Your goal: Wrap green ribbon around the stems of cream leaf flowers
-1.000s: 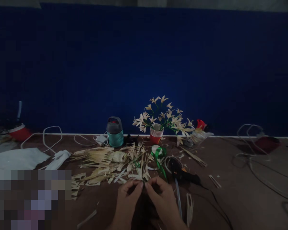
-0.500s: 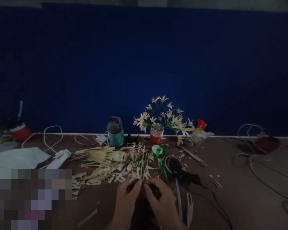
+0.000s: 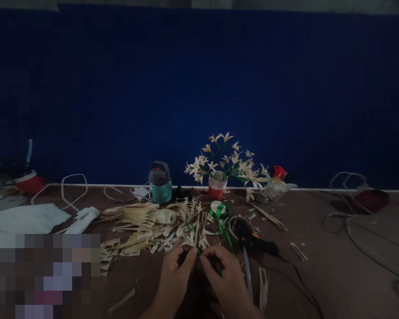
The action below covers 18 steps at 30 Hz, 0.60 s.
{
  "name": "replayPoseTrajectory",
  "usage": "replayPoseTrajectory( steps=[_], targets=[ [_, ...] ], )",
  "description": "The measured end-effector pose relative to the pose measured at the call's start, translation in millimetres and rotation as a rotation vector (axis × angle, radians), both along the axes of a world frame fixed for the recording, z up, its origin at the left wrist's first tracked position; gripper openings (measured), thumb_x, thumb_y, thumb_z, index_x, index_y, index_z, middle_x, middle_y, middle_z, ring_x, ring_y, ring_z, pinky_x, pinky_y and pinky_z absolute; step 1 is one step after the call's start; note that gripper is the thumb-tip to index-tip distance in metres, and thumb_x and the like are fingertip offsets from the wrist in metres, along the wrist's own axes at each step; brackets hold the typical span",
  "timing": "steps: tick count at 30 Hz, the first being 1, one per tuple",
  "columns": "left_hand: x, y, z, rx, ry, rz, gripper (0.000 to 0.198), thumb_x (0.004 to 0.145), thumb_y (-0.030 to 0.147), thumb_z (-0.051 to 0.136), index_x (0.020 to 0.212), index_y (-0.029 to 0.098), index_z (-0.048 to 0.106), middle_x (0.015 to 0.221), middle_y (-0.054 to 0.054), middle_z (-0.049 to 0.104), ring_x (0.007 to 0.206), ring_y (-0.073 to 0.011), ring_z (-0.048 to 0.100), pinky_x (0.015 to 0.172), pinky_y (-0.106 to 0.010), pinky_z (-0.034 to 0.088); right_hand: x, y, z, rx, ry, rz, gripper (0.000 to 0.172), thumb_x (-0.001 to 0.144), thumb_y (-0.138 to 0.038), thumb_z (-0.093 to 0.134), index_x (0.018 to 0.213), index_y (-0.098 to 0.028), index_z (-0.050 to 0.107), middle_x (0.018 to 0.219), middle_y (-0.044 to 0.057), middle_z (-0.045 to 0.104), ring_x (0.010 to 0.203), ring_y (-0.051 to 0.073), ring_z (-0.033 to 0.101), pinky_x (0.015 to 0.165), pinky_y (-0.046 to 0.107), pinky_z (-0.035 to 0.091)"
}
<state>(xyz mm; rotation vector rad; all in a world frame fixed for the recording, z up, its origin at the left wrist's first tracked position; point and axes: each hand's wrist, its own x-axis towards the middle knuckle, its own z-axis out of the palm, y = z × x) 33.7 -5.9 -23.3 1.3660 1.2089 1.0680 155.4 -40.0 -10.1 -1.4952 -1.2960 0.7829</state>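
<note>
At the front of the table, my left hand [image 3: 177, 271] and my right hand [image 3: 223, 274] are close together, thumbs and forefingers pinched. Between the fingertips is a small dark green stem, with the pale petals of a dried-husk flower [image 3: 202, 240] rising just above it. The fingers cover most of what they grip. Right behind lies a heap of dried husk strips [image 3: 142, 221]. A green ribbon roll [image 3: 220, 210] trails its loose end toward my right hand. A black glue gun [image 3: 257, 243] lies on its side to the right.
Husk flowers [image 3: 244, 168] on green stems stand in stacked red-and-white cups [image 3: 217, 185]. Left of them is a teal jar with a dark lid [image 3: 160, 182]. White plastic bags [image 3: 26, 218] lie far left. Cables [image 3: 349, 226] loop at right, before a blue wall [image 3: 199, 88].
Both hands stay nearly in place. The fingertips have shifted slightly, and a little more green shows between them and by my right palm.
</note>
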Motion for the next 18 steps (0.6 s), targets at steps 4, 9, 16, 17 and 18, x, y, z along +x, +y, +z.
replayPoseTrajectory(
  steps=[4,9,16,17,18],
  targets=[
    [2,0,-3.5,-0.033,-0.048,0.013,0.027,0.070,0.039,0.056,0.062,0.014,0.061,0.060,-0.001,0.057,0.061,-0.0149,0.051,0.057,-0.022,0.041,1,4,-7.0,-0.138,0.232,0.053,0.023,0.070,-0.037,0.057,0.065,-0.015,0.056,0.055,-0.001,0.051,0.052,0.012,0.047,0.050,0.020,0.038],
    [3,1,-7.9,-0.009,-0.091,-0.016,0.024,0.072,0.034,0.057,0.061,0.014,0.063,0.064,-0.002,0.058,0.064,-0.0157,0.052,0.061,-0.021,0.042,0,5,-5.4,-0.124,0.159,0.048,0.020,0.067,-0.035,0.059,0.067,-0.015,0.055,0.058,0.000,0.054,0.053,0.013,0.049,0.051,0.021,0.040],
    [3,0,2.1,0.126,-0.021,-0.023,0.019,0.072,0.025,0.056,0.057,0.015,0.063,0.064,-0.004,0.059,0.066,-0.0174,0.054,0.067,-0.025,0.042,3,-1,-10.4,0.103,-0.304,0.022,0.011,0.075,-0.026,0.052,0.070,-0.018,0.056,0.066,0.004,0.061,0.060,0.016,0.056,0.056,0.023,0.043],
    [2,0,3.1,0.140,-0.008,-0.031,0.019,0.072,0.025,0.056,0.058,0.015,0.064,0.064,-0.004,0.060,0.067,-0.0176,0.054,0.068,-0.025,0.042,4,-1,-12.0,0.113,-0.327,0.024,0.011,0.076,-0.026,0.051,0.071,-0.018,0.056,0.067,0.004,0.061,0.061,0.016,0.056,0.057,0.023,0.044],
    [2,0,3.7,0.147,-0.004,-0.036,0.019,0.072,0.025,0.056,0.059,0.015,0.064,0.066,-0.004,0.060,0.068,-0.0180,0.055,0.069,-0.026,0.041,4,-1,-13.3,0.122,-0.346,0.024,0.011,0.076,-0.025,0.050,0.071,-0.018,0.056,0.067,0.004,0.061,0.061,0.016,0.057,0.058,0.023,0.044]
  ],
)
